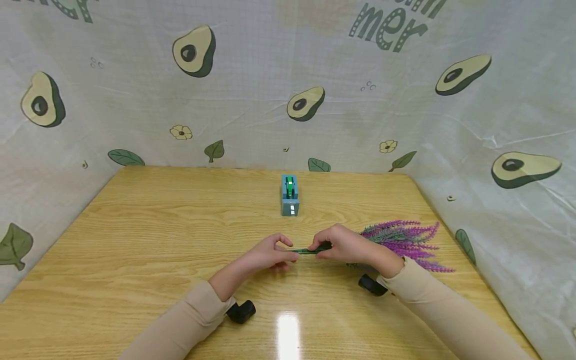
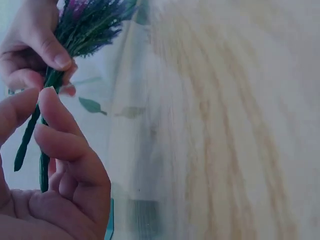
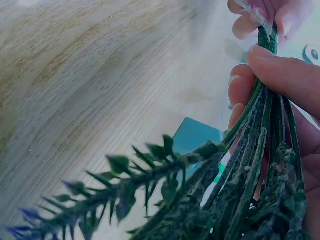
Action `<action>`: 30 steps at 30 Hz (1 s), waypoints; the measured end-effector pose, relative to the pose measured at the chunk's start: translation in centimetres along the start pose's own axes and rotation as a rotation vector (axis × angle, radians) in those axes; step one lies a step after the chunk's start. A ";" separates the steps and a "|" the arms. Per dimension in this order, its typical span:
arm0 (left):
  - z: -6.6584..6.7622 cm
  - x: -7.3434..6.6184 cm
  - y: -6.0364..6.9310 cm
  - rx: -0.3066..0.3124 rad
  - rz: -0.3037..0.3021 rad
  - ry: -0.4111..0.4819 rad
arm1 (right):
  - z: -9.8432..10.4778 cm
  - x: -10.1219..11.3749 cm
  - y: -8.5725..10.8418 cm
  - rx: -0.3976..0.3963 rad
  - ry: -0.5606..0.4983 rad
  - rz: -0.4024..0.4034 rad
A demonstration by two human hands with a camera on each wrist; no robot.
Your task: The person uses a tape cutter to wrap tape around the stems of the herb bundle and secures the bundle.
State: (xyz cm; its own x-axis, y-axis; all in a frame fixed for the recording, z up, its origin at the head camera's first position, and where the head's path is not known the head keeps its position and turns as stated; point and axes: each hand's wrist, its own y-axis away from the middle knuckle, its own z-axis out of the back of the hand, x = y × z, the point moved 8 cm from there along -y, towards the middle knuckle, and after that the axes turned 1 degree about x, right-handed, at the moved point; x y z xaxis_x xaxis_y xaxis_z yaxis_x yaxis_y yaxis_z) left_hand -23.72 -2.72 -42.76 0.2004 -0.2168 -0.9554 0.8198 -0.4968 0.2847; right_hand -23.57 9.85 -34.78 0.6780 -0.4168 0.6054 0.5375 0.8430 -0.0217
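A bunch of artificial lavender (image 1: 405, 242) with purple flower heads and green stems is held over the table, its heads toward the right. My right hand (image 1: 344, 245) grips the gathered stems (image 3: 267, 100) between thumb and fingers, just below the flower heads. Closer to the stem ends, my left hand (image 1: 270, 252) has its thumb and curled index finger around the stems; two stem ends (image 2: 44, 172) show below its fingertips. A clear strip, apparently tape (image 3: 255, 14), lies against the left fingers in the right wrist view.
A blue-grey tape dispenser (image 1: 290, 205) with a green roll hub stands beyond the hands, near the back of the wooden table (image 1: 180, 210). A pale cloth (image 1: 252, 60) printed with avocados and leaves hangs behind the table and along its sides.
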 end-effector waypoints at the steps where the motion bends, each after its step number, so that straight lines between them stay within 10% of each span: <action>1: 0.0 0.1 0.0 -0.013 0.010 0.007 | 0.0 0.1 0.0 -0.001 0.008 0.007; 15: -1.1 0.3 0.7 0.069 0.079 0.355 | 0.2 0.2 -0.1 -0.014 0.028 0.004; 30: -0.8 -0.3 0.8 0.076 -0.008 0.229 | 0.3 0.0 0.0 -0.022 0.029 0.002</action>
State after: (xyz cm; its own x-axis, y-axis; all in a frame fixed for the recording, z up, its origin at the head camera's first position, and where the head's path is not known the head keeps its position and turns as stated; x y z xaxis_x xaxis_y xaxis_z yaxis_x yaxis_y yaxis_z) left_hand -22.67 -2.39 -42.35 0.3176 -0.0211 -0.9480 0.7807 -0.5617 0.2740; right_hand -23.72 9.97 -34.59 0.6929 -0.4250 0.5825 0.5470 0.8361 -0.0406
